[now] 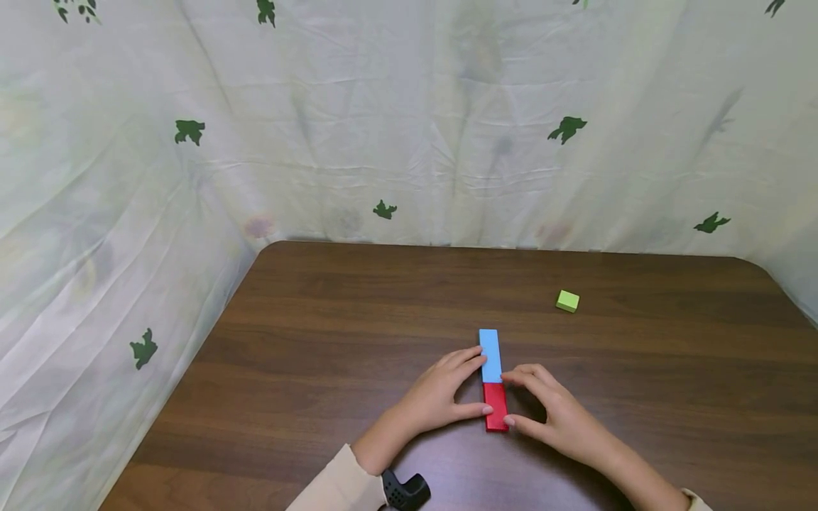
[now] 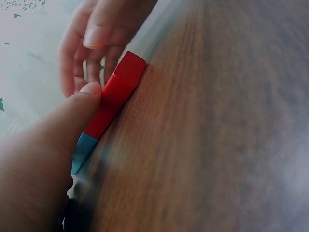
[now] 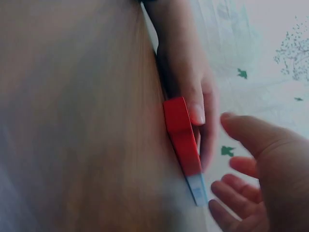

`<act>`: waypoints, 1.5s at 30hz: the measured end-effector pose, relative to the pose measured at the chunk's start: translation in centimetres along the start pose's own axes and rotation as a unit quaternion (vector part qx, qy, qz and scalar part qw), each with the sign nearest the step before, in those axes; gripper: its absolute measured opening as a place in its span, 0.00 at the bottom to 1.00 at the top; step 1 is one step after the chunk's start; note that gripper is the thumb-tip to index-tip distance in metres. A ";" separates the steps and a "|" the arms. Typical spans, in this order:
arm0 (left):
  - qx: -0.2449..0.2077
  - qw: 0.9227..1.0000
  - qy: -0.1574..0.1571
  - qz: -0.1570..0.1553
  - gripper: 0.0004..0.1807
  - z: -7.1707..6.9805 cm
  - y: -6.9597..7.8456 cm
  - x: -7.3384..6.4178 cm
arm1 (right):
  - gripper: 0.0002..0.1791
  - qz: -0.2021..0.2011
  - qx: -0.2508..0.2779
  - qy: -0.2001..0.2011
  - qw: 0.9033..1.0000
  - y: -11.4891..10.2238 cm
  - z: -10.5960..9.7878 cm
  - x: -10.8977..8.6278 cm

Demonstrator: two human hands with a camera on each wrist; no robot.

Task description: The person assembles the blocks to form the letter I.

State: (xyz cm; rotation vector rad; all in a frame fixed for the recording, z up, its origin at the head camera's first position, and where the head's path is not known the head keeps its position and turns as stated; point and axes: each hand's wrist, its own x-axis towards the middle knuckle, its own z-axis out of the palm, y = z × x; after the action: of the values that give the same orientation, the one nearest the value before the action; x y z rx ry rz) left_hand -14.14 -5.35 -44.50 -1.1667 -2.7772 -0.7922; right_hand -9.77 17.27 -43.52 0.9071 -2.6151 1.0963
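Observation:
A blue rectangular block (image 1: 491, 355) and a red rectangular block (image 1: 495, 407) lie end to end on the wooden table, forming one narrow strip that points away from me. On the left side of the strip, my left hand (image 1: 441, 394) has its thumb at the red block and its fingertips at the blue one. From the right, my right hand (image 1: 556, 411) faces the strip with fingers loosely bent and thumb spread from them. The right wrist view shows a gap between the right thumb (image 3: 241, 128) and the red block.
Farther back and to the right sits a small lime-green block (image 1: 567, 301) on the table (image 1: 319, 319). A pale cloth (image 1: 409, 128) with green leaf shapes hangs behind the table's far edge and along its left side. A black device (image 1: 407, 491) is at my left wrist.

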 end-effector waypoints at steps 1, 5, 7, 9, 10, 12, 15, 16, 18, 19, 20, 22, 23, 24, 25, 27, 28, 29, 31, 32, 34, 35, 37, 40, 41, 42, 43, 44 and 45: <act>0.000 1.000 0.000 0.000 0.39 0.0 0.0 0.0 | 0.28 -0.003 0.000 0.008 1.000 0.0 -0.2 0.1; 0.000 1.000 0.001 0.000 0.39 0.1 0.0 0.0 | 0.30 0.001 -0.001 0.028 1.000 -0.1 -1.1 0.7; -0.001 1.000 0.002 0.001 0.39 0.1 -0.1 0.0 | 0.30 0.006 0.000 0.038 0.999 -0.1 -1.6 1.1; 0.000 1.000 0.002 0.002 0.39 0.1 -0.1 0.0 | 0.31 0.007 -0.001 0.051 0.999 -0.1 -2.1 1.5; -0.001 1.000 0.002 0.002 0.39 0.2 -0.1 0.1 | 0.32 0.008 -0.002 0.059 0.998 -0.1 -2.3 1.7; 0.000 1.000 0.002 0.003 0.39 0.2 -0.1 0.1 | 0.33 0.011 -0.008 0.076 0.997 0.2 -2.8 2.1; -0.001 1.000 0.001 0.003 0.39 0.2 -0.2 0.1 | 0.35 0.017 -0.024 0.099 0.995 0.7 -3.4 2.6; -0.003 1.000 0.000 0.002 0.39 0.3 -0.2 0.1 | 0.36 0.021 -0.030 0.105 0.994 1.0 -3.6 2.7; -0.005 1.000 0.000 0.001 0.39 0.3 -0.2 0.1 | 0.37 0.021 -0.045 0.116 0.992 1.5 -3.9 3.1; -0.005 1.000 0.000 0.001 0.39 0.3 -0.2 0.1 | 0.37 0.020 -0.051 0.121 0.991 1.7 -4.1 3.4; -0.006 1.000 0.001 0.001 0.39 0.3 -0.2 0.0 | 0.38 0.020 -0.060 0.126 0.990 1.9 -4.2 3.6; -0.005 1.000 0.002 0.001 0.39 0.3 -0.2 0.0 | 0.38 0.016 -0.069 0.137 0.988 2.4 -4.5 4.1; -0.004 1.000 0.003 0.002 0.39 0.3 -0.2 0.0 | 0.38 0.013 -0.073 0.143 0.987 2.6 -4.7 4.4; -0.003 1.000 0.003 0.003 0.39 0.3 -0.2 0.0 | 0.39 0.010 -0.075 0.149 0.986 2.9 -4.8 4.7; -0.002 1.000 0.003 0.003 0.39 0.2 -0.2 0.0 | 0.38 0.009 -0.076 0.155 0.985 3.1 -4.9 4.9; 0.001 1.000 0.002 0.003 0.39 0.2 -0.2 0.0 | 0.37 0.009 -0.079 0.165 0.983 3.6 -5.1 5.4; 0.002 1.000 0.002 0.003 0.39 0.2 -0.2 0.0 | 0.37 0.011 -0.079 0.169 0.982 3.9 -5.2 5.7; 0.003 1.000 0.001 0.003 0.39 0.1 -0.1 0.0 | 0.37 0.015 -0.079 0.173 0.982 4.2 -5.2 5.9; 0.003 1.000 -0.002 0.002 0.39 0.1 -0.1 0.1 | 0.36 0.028 -0.081 0.178 0.980 4.7 -5.4 6.2; 0.003 1.000 -0.003 0.002 0.39 0.1 -0.1 0.1 | 0.36 0.035 -0.081 0.180 0.980 4.9 -5.5 6.4; 0.004 1.000 -0.004 0.001 0.39 0.1 -0.1 0.1 | 0.35 0.046 -0.079 0.184 0.979 5.4 -5.6 6.6; 0.004 1.000 -0.005 0.001 0.39 0.1 -0.1 0.1 | 0.35 0.048 -0.077 0.187 0.978 5.6 -5.7 6.6; 0.004 1.000 -0.005 0.001 0.39 0.1 -0.1 0.1 | 0.35 0.050 -0.075 0.192 0.977 6.0 -5.8 6.7; 0.004 1.000 -0.005 0.001 0.39 0.2 -0.1 0.1 | 0.34 0.053 -0.073 0.202 0.975 6.7 -5.9 6.7; 0.004 1.000 -0.004 0.001 0.39 0.1 -0.1 0.1 | 0.34 0.054 -0.072 0.205 0.975 7.0 -6.0 6.7; 0.003 1.000 -0.004 0.002 0.39 0.1 -0.1 0.1 | 0.33 0.057 -0.072 0.207 0.974 7.2 -6.0 6.7; 0.003 1.000 -0.003 0.003 0.39 0.1 -0.1 0.1 | 0.33 0.060 -0.072 0.208 0.974 7.5 -6.1 6.7; 0.003 1.000 -0.002 0.004 0.39 0.1 -0.1 0.1 | 0.33 0.063 -0.070 0.208 0.973 7.7 -6.1 6.7; 0.003 1.000 -0.002 0.005 0.39 0.1 -0.1 0.1 | 0.33 0.065 -0.068 0.209 0.973 8.0 -6.1 6.7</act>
State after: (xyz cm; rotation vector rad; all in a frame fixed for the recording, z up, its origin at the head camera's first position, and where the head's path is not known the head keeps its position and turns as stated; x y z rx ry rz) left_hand -14.24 -5.32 -44.63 -1.1819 -2.7734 -0.7810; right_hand -20.33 22.74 -41.42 0.4236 -2.3826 0.9919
